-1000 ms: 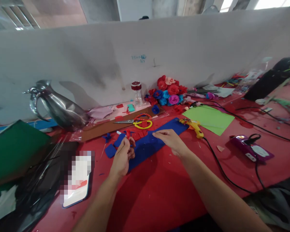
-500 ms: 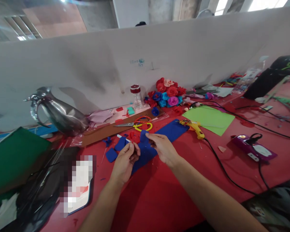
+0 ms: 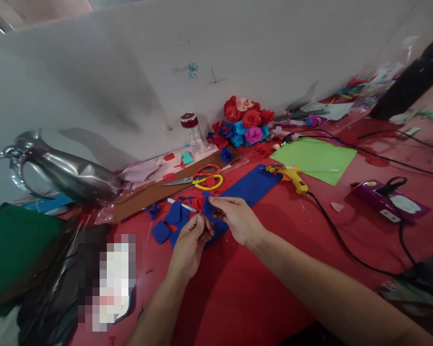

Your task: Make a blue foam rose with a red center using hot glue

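Pinched in my left hand [image 3: 189, 245] is a small red flower [image 3: 198, 203], its base hidden by my fingers. My right hand [image 3: 236, 218] grips a blue petal [image 3: 208, 206] between thumb and fingers, right beside the red flower. Whether the two touch, I cannot tell. Under and behind my hands lies a long blue strip [image 3: 254, 185]. Loose blue pieces [image 3: 161, 232] are scattered left of my left hand, along with a white marker [image 3: 176, 203]. Scissors [image 3: 187, 181] with yellow handles rest just beyond.
A yellow glue gun [image 3: 292, 177] with a black cord lies to the right, near a green sheet [image 3: 321, 156] and a purple power strip [image 3: 389, 202]. At the back stand a bunch of flowers [image 3: 250, 118], a glass jar [image 3: 195, 134] and a metal jug [image 3: 65, 166].
My right hand has brought the blue petal closer to the red flower in my left hand. The camera view has tilted down and shifted, so the jug and jar appear further left.
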Motion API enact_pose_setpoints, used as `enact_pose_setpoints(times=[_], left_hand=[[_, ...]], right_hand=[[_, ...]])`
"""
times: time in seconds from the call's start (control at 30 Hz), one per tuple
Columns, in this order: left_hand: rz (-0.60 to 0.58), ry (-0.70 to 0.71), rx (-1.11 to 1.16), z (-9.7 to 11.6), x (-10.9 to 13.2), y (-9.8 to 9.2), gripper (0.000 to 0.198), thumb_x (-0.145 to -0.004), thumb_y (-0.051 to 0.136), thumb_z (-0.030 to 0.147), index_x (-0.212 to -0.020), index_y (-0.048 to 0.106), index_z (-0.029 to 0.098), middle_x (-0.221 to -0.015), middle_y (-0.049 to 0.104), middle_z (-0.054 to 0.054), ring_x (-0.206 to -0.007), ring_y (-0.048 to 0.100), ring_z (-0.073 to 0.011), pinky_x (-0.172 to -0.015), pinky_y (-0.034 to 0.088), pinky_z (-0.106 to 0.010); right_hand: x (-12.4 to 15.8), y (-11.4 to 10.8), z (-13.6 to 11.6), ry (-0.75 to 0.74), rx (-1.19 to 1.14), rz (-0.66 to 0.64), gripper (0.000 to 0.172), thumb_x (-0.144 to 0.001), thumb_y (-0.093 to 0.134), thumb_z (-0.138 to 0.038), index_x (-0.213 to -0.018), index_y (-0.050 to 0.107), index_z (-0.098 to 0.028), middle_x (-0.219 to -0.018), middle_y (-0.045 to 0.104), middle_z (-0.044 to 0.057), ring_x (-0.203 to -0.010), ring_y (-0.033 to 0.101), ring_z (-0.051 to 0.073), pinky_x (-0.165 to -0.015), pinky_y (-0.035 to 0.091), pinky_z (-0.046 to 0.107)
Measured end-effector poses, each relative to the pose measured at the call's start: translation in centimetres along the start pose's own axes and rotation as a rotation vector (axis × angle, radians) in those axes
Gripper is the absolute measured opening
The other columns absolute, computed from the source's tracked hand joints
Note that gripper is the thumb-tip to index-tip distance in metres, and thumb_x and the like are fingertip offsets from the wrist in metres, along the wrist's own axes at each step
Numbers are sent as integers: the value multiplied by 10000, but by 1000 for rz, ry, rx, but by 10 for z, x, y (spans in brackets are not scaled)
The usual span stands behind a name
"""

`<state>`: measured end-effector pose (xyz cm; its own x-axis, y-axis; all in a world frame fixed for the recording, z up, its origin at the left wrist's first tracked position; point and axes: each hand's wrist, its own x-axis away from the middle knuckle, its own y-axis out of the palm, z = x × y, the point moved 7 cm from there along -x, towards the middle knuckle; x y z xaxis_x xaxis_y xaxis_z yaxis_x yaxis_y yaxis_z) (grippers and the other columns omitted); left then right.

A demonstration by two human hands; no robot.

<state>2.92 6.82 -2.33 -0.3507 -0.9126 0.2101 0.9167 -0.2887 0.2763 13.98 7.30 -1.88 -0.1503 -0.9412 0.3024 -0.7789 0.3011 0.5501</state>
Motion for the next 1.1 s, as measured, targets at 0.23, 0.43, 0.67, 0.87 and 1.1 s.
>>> enact_pose_setpoints(times=[0.23, 0.43, 0.67, 0.87, 1.1], left_hand=[[39, 16, -12, -1, 0, -1, 383, -747, 679, 494, -607, 537, 167, -600, 506, 16, -565, 390, -95, -546, 314, -223], [70, 52, 4, -1, -1, -2, 380, -726, 704, 482, -595, 525, 173, -598, 470, 27, -574, 364, -98, -562, 325, -232], [116, 91, -52, 0, -1, -4, 381, -731, 687, 497, -596, 527, 179, -610, 473, 23, -594, 381, -108, -582, 347, -245], [155, 128, -86, 2, 0, -4, 395, -715, 693, 520, -597, 529, 180, -620, 486, 24, -596, 365, -107, -576, 337, -239], [152, 126, -96, -1, 0, -6, 358, -728, 676, 510, -633, 565, 183, -645, 515, 15, -623, 413, -120, -596, 360, -248]], right_hand=[[4, 5, 1, -8, 9, -50, 257, -573, 770, -385, -552, 657, -155, -557, 557, -26, -569, 459, 98, -602, 358, 271], [8, 7, 0, -11, -14, -33, 271, -559, 774, -375, -502, 615, -164, -513, 526, -32, -541, 444, 95, -565, 349, 262], [9, 9, -1, -20, -6, -47, 294, -562, 777, -388, -494, 586, -174, -501, 500, -36, -532, 425, 95, -533, 345, 255], [11, 11, -1, -36, 0, -52, 300, -583, 758, -391, -492, 564, -181, -480, 455, -46, -505, 410, 92, -502, 330, 254], [13, 13, -3, -37, 28, -83, 269, -607, 731, -379, -532, 563, -182, -498, 451, -45, -518, 408, 95, -505, 333, 252]])
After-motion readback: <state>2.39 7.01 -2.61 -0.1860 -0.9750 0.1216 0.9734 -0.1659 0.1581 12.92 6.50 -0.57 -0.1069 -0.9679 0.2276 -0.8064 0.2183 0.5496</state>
